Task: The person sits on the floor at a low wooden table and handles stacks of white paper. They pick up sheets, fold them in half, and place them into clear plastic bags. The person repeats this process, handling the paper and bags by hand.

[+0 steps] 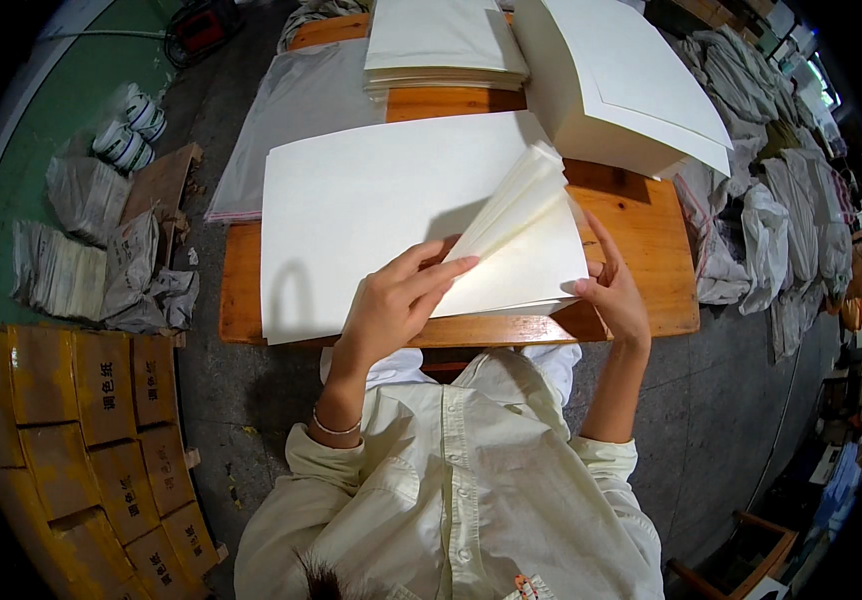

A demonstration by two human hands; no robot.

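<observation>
A wide stack of large white paper sheets (351, 210) lies on the wooden table in front of me. Above its right part, a narrow fanned bundle of thin cream sheets (516, 205) slants up to the right. My left hand (391, 305) rests on the stack, with its fingers closed around the lower end of that bundle. At the right edge of the stack is my right hand (615, 295). Its thumb presses on the sheet corner while the index finger stretches up along the edge; the other fingers are partly hidden.
The wooden table (641, 230) also bears a clear plastic bag (296, 125), a pile of white sheets (441, 40) and a tall bent stack of white board (641, 80). Yellow cartons (106, 385) stand at the left; grey plastic sacks (791, 200) crowd the right.
</observation>
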